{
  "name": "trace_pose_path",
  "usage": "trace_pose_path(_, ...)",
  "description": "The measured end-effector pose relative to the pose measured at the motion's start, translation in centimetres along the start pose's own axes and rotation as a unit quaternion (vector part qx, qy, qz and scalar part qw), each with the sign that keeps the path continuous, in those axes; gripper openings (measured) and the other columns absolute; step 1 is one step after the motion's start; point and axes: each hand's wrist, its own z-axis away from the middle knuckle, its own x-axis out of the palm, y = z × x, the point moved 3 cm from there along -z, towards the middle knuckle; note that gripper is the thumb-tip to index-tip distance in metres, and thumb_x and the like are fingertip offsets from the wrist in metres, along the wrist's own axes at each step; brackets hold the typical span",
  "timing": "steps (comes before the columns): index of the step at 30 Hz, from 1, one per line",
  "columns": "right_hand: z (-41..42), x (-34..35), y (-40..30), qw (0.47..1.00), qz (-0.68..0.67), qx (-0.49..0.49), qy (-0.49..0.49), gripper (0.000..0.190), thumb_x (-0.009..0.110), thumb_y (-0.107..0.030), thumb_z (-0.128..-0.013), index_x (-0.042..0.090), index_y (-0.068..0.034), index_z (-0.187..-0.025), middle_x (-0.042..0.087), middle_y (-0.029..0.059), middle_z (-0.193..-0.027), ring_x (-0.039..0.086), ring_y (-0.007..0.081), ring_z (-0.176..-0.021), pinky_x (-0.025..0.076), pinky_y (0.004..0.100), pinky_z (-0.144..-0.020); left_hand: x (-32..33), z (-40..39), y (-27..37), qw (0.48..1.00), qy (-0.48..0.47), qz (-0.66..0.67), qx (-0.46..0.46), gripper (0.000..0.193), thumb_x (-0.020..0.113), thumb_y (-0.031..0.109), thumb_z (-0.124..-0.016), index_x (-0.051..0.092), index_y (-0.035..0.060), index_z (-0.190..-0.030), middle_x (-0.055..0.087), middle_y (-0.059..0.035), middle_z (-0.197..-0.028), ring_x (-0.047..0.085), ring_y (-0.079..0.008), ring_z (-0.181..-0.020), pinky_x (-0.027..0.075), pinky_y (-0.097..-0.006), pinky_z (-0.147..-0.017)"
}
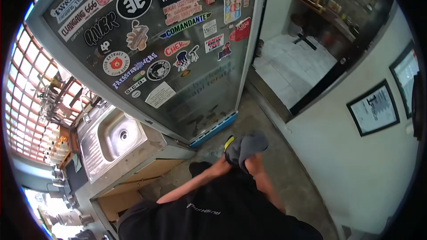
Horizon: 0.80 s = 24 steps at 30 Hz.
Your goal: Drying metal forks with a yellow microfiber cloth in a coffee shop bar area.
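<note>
A dark grey cloth item [248, 146] with a yellow strip along one edge is bunched up in front of my body. My left hand [224, 166] grips its near left side, with the fingers largely hidden by the fabric. On the other side, my right hand [254, 164] holds the cloth from below, its fingers partly covered by a fold. Whether the item is a glove or a plain cloth cannot be told. Beyond my hands stands a tall glass-door cabinet [203, 90], its glass covered with stickers and a blue strip [215, 130] along its base.
At left, a stainless steel sink [110, 153] is set in a concrete counter [150, 148] with wooden cupboard doors [143, 173] beneath. An open doorway [297, 63] leads to a tiled room. Framed papers [373, 108] hang on the right wall. Concrete floor [283, 160] lies below me.
</note>
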Motion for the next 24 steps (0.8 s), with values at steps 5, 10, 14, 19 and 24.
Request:
trace_pose_path(5, -0.8, 0.3, 0.8, 0.983, 0.099, -0.066, -0.139, 0.033, 0.057, -0.009, -0.095, 0.058, 0.001, -0.126, 0.060, 0.0138, -0.129, 0.056, 0.0276, -0.121, 0.042, 0.0397, -0.105, 1.2, -0.9, -0.1, 0.989, 0.132, 0.027, 0.054, 0.047, 0.050, 0.012, -0.102, 0.040, 0.0034, -0.147, 0.045, -0.0094, -0.148, 0.040, -0.0209, -0.137, 0.031, -0.0346, -0.114)
trace_pose_path(10, -4.5, 1.7, -0.7, 0.989, 0.005, -0.023, -0.145, 0.029, 0.057, -0.009, -0.093, 0.062, 0.001, -0.120, 0.064, 0.0160, -0.122, 0.060, 0.0288, -0.117, 0.044, 0.0400, -0.103, 1.1, -2.3, 1.6, 0.970, 0.227, 0.078, 0.027, 0.044, 0.051, 0.011, -0.101, 0.044, 0.0014, -0.144, 0.046, -0.0124, -0.147, 0.040, -0.0238, -0.139, 0.030, -0.0342, -0.115)
trace_pose_path(14, -8.8, 2.4, 0.2, 0.984, -0.145, 0.041, -0.100, 0.026, 0.058, -0.007, -0.094, 0.062, 0.001, -0.118, 0.065, 0.0134, -0.119, 0.060, 0.0261, -0.113, 0.043, 0.0386, -0.101, -0.6, -5.7, -0.3, 0.963, 0.238, 0.104, 0.068, 0.045, 0.049, 0.012, -0.101, 0.044, 0.0015, -0.144, 0.046, -0.0126, -0.147, 0.039, -0.0251, -0.139, 0.030, -0.0350, -0.115)
trace_pose_path(19, -14.7, 2.4, -3.2, 0.997, -0.004, -0.016, -0.082, 0.026, 0.058, -0.004, -0.093, 0.062, 0.001, -0.118, 0.064, 0.0133, -0.119, 0.059, 0.0284, -0.112, 0.043, 0.0396, -0.101, -3.4, -11.0, 0.4, 0.984, 0.147, 0.033, 0.093, 0.054, 0.046, 0.012, -0.103, 0.027, 0.0041, -0.154, 0.033, -0.0108, -0.156, 0.030, -0.0253, -0.144, 0.025, -0.0388, -0.118)
trace_pose_path(24, -21.0, 0.2, -3.4, 0.968, 0.140, -0.179, -0.104, 0.023, 0.054, -0.005, -0.095, 0.059, 0.002, -0.116, 0.062, 0.0124, -0.113, 0.058, 0.0273, -0.110, 0.042, 0.0364, -0.100, -4.3, -16.7, 3.5, 0.988, 0.154, -0.002, -0.024, 0.041, 0.047, 0.006, -0.097, 0.052, 0.0035, -0.138, 0.055, -0.0141, -0.138, 0.047, -0.0244, -0.130, 0.037, -0.0380, -0.109)
